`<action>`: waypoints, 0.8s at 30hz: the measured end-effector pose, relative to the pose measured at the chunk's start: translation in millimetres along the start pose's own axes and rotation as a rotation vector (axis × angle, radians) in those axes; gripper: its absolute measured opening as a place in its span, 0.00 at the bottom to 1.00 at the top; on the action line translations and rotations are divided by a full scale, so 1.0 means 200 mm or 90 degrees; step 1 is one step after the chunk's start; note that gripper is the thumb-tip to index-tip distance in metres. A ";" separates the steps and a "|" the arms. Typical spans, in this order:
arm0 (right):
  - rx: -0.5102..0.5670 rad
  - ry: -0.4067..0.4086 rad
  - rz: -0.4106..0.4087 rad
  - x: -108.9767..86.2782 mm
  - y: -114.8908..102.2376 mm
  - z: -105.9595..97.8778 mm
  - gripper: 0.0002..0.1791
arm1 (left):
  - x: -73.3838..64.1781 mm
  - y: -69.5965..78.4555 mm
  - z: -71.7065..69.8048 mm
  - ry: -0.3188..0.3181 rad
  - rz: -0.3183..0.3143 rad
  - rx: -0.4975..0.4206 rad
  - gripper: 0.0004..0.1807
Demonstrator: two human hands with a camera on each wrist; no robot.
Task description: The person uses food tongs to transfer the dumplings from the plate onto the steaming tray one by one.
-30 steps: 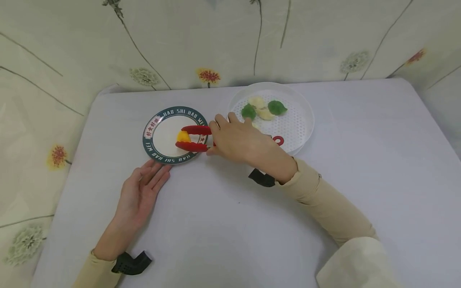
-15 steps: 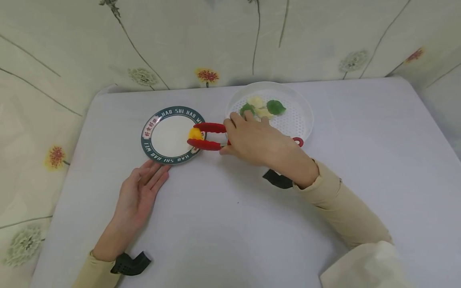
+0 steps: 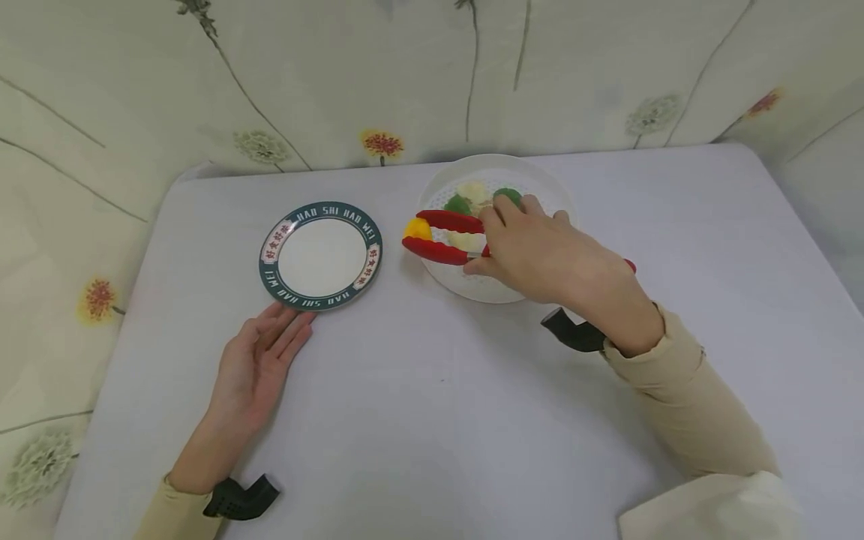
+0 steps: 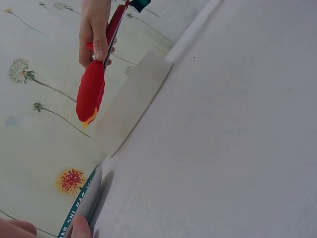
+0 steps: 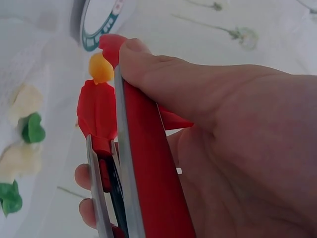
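My right hand [image 3: 550, 251] grips red-tipped tongs [image 3: 451, 220] over the left part of a white perforated round tray [image 3: 499, 163]. A small yellow lump [image 3: 418, 229] is pinched between the tong tips; the right wrist view shows this yellow lump [image 5: 101, 68] too. Inside the tray lie pale dumpling-like pieces [image 3: 475, 192] and green pieces [image 3: 457, 205], partly covered by hand and tongs. My left hand [image 3: 253, 375] lies palm up with straight fingers, their tips at the near rim of a green-edged plate [image 3: 324, 259]. Nothing lies on the plate.
The white tabletop [image 3: 405, 420] reaches back to a wall covering [image 3: 337, 82] printed with flowers. Plate and tray stand side by side near the back edge, a narrow gap between them. Black wrist mounts [image 3: 241, 499] sit at both cuffs.
My right hand has carried the tongs and yellow lump rightward, from over the plate to over the tray. The left hand has stayed at the plate's rim.
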State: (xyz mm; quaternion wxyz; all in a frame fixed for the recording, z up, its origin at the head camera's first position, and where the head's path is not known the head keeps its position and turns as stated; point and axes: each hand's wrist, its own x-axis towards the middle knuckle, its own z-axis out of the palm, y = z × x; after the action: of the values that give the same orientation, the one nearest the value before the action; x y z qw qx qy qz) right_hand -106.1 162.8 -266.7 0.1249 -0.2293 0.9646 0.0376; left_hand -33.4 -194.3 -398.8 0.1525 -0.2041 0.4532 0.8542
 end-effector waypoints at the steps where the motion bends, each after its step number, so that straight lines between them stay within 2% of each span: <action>1: 0.002 -0.003 0.002 -0.01 0.02 0.00 0.33 | 0.00 0.00 0.00 0.001 -0.001 0.000 0.34; 11: 0.035 -0.040 0.060 -0.06 0.16 0.05 0.38 | -0.01 0.00 0.00 -0.005 -0.001 -0.001 0.32; 16: 0.057 -0.050 0.084 -0.09 0.21 0.08 0.38 | -0.01 0.01 0.01 -0.005 0.003 0.005 0.32; 24: 0.057 -0.062 0.103 -0.12 0.27 0.11 0.36 | -0.01 0.01 0.01 -0.011 0.006 0.003 0.32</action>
State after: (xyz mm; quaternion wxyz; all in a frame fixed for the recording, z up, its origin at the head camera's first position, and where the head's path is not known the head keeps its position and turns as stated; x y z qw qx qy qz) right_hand -105.3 224.0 -281.7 0.1781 -0.1428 0.9735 0.0158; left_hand -32.5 -194.4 -395.3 0.1526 -0.1940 0.4552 0.8555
